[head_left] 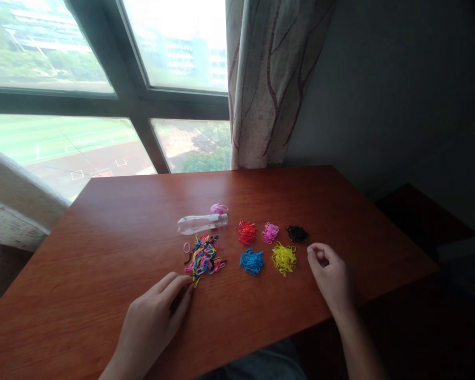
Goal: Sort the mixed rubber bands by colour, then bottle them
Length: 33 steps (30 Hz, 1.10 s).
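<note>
The left hand [152, 322] lies closest, palm down on the table [103, 248], its fingers stretched forward and loosely side by side, clamped on nothing. Their tips reach the near edge of the mixed heap of small elastic bands [203, 257], where many colours are tangled together. A single pink loop [187, 247] sits just off the heap's left side. The right hand [332, 277] rests on the table's right part, its fingers curled in and the thumb tip drawn against the forefinger. Whether a band is pinched between them is too small to tell. This hand is just beside the yellow pile [284, 258] and near the black pile [297, 233], touching neither. To the right of the mixed heap the sorted bands form two rows, each pile apart from the others. The blue pile [252, 261] and the yellow one are in the nearer row. The red pile [246, 232], pink pile [269, 233] and black one lie behind them. Just beyond the mixed heap a clear plastic bottle [201, 224] lies on its side, its neck pointing right, with a pink cap [218, 209] close behind that neck. Past the table's far edge hang a patterned curtain [273, 79] and a large window [103, 79] with a dark frame.
</note>
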Tool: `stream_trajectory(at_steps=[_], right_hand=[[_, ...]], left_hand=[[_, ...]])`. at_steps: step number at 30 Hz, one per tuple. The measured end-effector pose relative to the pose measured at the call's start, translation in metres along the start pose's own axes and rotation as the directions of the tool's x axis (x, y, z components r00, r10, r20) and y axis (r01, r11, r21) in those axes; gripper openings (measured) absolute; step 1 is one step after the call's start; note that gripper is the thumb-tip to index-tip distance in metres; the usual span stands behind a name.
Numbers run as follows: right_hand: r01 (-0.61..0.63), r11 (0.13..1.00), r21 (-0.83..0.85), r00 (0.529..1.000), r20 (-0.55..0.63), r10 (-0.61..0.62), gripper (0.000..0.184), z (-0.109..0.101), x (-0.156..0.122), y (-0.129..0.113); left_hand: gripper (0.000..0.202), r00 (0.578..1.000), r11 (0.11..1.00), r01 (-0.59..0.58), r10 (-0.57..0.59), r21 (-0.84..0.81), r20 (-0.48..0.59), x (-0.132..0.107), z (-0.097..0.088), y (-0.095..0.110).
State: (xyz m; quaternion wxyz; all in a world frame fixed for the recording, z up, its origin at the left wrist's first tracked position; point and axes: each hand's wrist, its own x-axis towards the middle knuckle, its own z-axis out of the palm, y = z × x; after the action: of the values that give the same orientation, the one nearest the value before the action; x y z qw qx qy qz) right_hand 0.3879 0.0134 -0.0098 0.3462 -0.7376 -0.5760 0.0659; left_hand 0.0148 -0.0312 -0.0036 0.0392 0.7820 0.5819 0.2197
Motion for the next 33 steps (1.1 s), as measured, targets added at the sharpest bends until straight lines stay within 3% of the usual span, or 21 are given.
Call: stream_trajectory(at_steps=[5, 19, 27, 33], right_hand=[[-0.03, 1.0, 0.004, 1.0, 0.009, 0.03, 0.032, 0.003, 0.013, 0.011], [0.024, 1.0, 0.011, 0.999, 0.033, -0.024, 0.029, 0.012, 0.045, -0.002], [-0.008, 0.997, 0.076, 1.0, 0.023, 0.006, 0.033, 0.004, 0.037, -0.002], [0.06, 0.977, 0.206, 0.997, 0.038, -0.069, 0.028, 0.006, 0.002, -0.045]], left_hand=[[0.018, 1.0, 1.0, -0.01, 0.01, -0.008, -0.017, 0.001, -0.001, 0.001], [0.018, 0.999, 1.0, -0.031, 0.031, -0.001, -0.034, 0.003, -0.003, 0.002], [0.02, 1.0, 1.0, 0.0, 0.0, -0.01, -0.015, 0.001, -0.001, 0.001], [0.019, 1.0, 1.0, -0.01, 0.01, -0.003, -0.012, 0.001, -0.002, 0.002]])
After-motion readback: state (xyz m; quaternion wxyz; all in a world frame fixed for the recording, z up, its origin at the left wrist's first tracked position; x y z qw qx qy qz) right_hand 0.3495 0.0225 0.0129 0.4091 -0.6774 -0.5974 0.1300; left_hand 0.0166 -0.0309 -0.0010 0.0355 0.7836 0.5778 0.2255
